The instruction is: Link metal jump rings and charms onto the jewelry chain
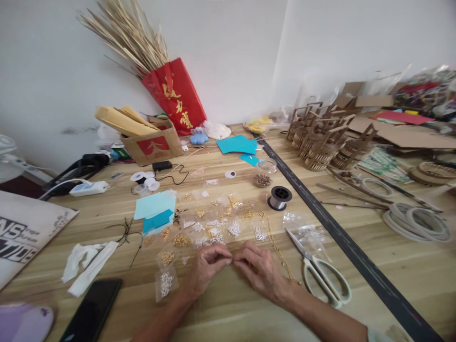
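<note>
My left hand and my right hand meet fingertip to fingertip low over the wooden table. Each is closed in a pinch, and whatever lies between the fingers is too small to make out. Just beyond them are several small bags of gold beads and silver findings. A gold chain runs along the table past my right hand toward its wrist. White-handled scissors rest to the right of that hand. Left of my left wrist is a small bag of silver rings.
A spool of clear line stands behind the bags. Blue cards, a black phone and white cloth strips lie on the left. At the back are a red bag and small wooden baskets. Tape rolls lie right.
</note>
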`<act>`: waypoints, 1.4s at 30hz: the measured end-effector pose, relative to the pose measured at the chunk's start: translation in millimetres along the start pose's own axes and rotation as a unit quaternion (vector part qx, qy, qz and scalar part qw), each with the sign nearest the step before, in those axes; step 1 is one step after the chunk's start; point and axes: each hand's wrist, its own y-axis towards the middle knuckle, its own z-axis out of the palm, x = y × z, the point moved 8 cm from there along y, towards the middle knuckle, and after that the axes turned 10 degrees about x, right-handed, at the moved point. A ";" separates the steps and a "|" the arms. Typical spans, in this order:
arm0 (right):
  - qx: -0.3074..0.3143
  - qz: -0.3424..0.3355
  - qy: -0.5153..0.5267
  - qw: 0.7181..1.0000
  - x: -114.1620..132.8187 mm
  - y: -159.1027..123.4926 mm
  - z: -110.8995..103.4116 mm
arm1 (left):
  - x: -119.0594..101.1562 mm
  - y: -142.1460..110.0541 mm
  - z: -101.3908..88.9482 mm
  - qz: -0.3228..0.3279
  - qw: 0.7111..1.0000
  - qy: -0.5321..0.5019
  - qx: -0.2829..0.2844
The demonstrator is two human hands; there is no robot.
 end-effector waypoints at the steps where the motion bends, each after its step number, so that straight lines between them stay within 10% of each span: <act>1: 0.000 0.001 0.011 1.000 -1.8 -0.3 0.8 | 0.9 0.0 -0.5 -0.004 1.000 0.001 -0.002; 42: 0.035 -0.020 -0.099 0.994 11.3 2.7 5.3 | -18.6 -9.3 8.4 -0.003 0.979 0.199 -0.030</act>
